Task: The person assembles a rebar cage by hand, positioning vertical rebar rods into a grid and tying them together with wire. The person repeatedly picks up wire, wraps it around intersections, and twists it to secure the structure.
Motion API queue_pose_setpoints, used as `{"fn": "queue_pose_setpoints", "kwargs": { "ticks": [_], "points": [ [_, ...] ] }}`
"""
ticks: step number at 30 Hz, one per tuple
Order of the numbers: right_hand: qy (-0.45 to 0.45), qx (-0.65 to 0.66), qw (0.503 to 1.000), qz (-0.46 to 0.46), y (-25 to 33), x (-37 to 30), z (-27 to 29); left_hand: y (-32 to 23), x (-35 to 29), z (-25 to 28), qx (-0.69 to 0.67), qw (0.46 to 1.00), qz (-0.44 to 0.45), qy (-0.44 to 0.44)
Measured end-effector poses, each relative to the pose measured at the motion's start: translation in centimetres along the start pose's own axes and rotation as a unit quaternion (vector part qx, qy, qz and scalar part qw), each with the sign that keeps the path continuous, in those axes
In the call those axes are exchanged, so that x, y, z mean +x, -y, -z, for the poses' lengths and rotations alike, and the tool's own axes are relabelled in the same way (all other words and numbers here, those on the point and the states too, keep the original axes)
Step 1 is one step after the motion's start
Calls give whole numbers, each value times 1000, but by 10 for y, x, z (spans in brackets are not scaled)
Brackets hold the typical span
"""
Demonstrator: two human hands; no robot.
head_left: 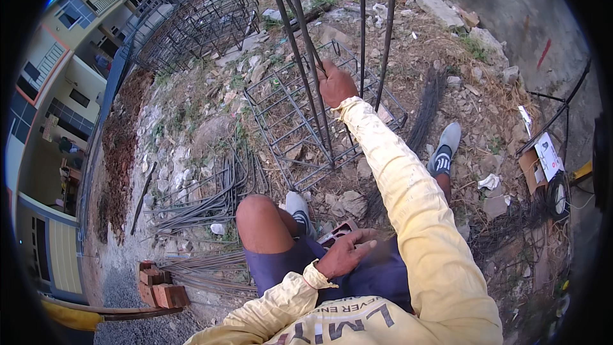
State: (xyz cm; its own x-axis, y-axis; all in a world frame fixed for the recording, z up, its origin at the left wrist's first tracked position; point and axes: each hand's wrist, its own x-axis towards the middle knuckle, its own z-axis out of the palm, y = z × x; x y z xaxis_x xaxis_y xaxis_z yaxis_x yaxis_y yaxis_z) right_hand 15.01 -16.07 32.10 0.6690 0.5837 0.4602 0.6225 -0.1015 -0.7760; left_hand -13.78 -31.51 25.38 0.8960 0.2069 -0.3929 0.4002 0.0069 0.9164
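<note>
My right arm reaches forward, and its hand (337, 83) is closed round one of several long upright steel bars (300, 51). These bars rise out of a rebar cage (287, 121) that lies on the rubble in front of my feet. Close to my body, my left hand (348, 252) lies over my lap with its fingers stretched out and nothing seen in them. Just beyond it, between my legs, sits a small reddish-brown open box (336, 232), partly hidden by the hand.
Bent steel rods (217, 185) lie left of my knee, with straight rods (204, 271) and bricks (159, 287) nearer. Bundled thin wire (429, 108) rests at the right. More cages (198, 25) stand far left. A wall (536, 25) bounds the right; a wheel (557, 195) stands there.
</note>
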Motion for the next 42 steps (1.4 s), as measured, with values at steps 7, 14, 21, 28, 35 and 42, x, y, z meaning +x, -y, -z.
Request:
{"fn": "queue_pose_setpoints", "kwargs": {
  "ticks": [7,14,21,28,35,42],
  "points": [
    [4,18,1000,-4,5,-4,-5,23,-52,-25,-8,998,-13,64],
    [-22,0,1000,10,-1,-3,-7,26,-61,-27,15,998,-22,55],
    [-41,13,999,26,-4,-3,-12,31,-68,-32,3,999,-19,43],
    [-12,0,1000,18,0,-2,-5,33,-71,-41,22,998,-34,51],
    [-18,5,999,29,2,-2,-7,42,-65,-46,-22,997,-22,67],
    [-20,24,998,46,-5,-3,-7,44,-48,-43,-48,994,-16,99]
  ]
}}
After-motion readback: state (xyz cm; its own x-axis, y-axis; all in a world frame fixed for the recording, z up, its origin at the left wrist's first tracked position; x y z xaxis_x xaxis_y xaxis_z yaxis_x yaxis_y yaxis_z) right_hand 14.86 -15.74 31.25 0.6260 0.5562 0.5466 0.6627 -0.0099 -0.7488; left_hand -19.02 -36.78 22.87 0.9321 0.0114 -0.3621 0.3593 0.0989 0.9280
